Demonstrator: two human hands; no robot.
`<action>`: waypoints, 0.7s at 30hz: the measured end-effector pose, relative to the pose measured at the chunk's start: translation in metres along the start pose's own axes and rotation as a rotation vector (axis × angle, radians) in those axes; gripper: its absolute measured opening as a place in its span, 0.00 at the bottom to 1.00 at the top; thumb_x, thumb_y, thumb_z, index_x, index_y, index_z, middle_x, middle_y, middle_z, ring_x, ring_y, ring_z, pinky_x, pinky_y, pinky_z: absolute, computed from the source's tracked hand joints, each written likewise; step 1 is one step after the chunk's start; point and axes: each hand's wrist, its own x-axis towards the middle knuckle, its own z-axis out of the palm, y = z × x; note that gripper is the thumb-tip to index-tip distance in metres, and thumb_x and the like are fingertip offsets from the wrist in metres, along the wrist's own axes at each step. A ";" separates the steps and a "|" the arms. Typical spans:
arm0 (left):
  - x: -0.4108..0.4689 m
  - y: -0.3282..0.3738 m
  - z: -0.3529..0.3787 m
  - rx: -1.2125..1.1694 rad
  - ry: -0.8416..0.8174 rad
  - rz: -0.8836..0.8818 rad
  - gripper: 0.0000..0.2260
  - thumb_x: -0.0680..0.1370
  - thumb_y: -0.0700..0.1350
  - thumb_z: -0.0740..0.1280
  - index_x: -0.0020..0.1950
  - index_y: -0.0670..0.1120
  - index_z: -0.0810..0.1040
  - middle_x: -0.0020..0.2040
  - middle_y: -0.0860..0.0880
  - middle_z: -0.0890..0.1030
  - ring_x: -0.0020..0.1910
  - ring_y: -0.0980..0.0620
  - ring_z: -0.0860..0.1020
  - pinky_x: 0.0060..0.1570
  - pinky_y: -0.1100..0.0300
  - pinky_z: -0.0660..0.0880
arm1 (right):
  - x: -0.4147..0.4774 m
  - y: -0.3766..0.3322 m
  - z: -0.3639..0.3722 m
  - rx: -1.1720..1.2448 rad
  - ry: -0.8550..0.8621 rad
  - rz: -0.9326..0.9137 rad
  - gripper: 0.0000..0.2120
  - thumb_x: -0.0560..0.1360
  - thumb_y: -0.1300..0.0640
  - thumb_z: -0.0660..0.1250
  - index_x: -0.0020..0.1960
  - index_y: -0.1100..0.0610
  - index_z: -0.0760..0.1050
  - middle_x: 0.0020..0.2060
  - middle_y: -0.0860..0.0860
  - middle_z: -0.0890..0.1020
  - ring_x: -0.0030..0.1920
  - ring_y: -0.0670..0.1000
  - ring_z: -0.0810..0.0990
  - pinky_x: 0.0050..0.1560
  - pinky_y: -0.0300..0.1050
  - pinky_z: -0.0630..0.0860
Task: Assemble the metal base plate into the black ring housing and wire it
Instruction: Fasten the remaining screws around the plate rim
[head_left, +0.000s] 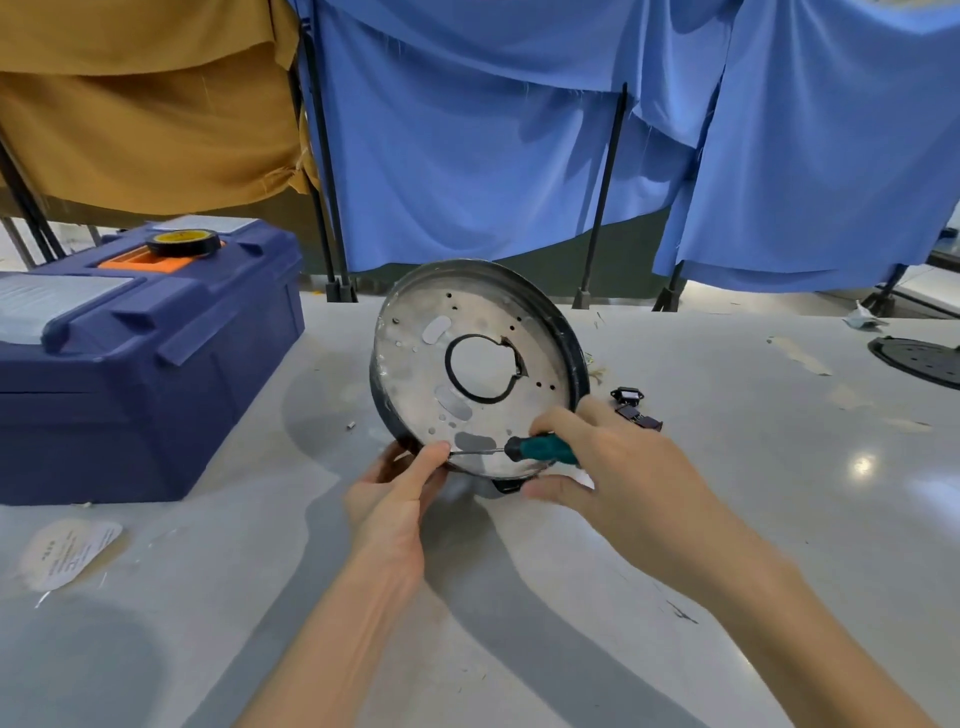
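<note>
The metal base plate (415, 374) already sits inside the black ring housing (571, 343). The two are held up tilted, over the middle of the table (727, 519), nearer its far edge. The left hand (395, 499) grips the low rim, its thumb on the plate. The right hand (618, 467) is wrapped round a green screwdriver (545, 449); its tip lies by that thumb, at the plate's low edge. I think the plate is being fixed in now. No wires show on it, so the wiring looks left to do. Small black parts (636, 410) lie on the table just to its right.
</note>
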 end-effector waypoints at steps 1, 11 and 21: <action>0.003 -0.002 0.000 0.005 0.001 0.009 0.14 0.70 0.33 0.74 0.56 0.37 0.81 0.47 0.43 0.86 0.41 0.50 0.84 0.49 0.60 0.81 | -0.001 0.000 0.005 -0.062 -0.001 -0.009 0.13 0.81 0.42 0.57 0.61 0.47 0.68 0.49 0.44 0.73 0.45 0.52 0.77 0.45 0.49 0.74; 0.014 -0.013 -0.011 0.072 -0.019 0.059 0.17 0.67 0.32 0.76 0.54 0.45 0.82 0.43 0.46 0.86 0.44 0.46 0.83 0.56 0.48 0.79 | -0.003 -0.003 0.042 0.268 -0.086 0.083 0.08 0.81 0.45 0.59 0.52 0.48 0.73 0.35 0.44 0.74 0.38 0.52 0.69 0.35 0.45 0.67; 0.017 -0.008 -0.018 0.104 -0.103 0.081 0.29 0.61 0.29 0.76 0.62 0.40 0.77 0.52 0.43 0.84 0.47 0.47 0.85 0.46 0.57 0.82 | 0.005 -0.009 0.058 0.486 0.039 0.176 0.03 0.77 0.56 0.68 0.46 0.55 0.77 0.38 0.49 0.81 0.29 0.47 0.75 0.33 0.44 0.75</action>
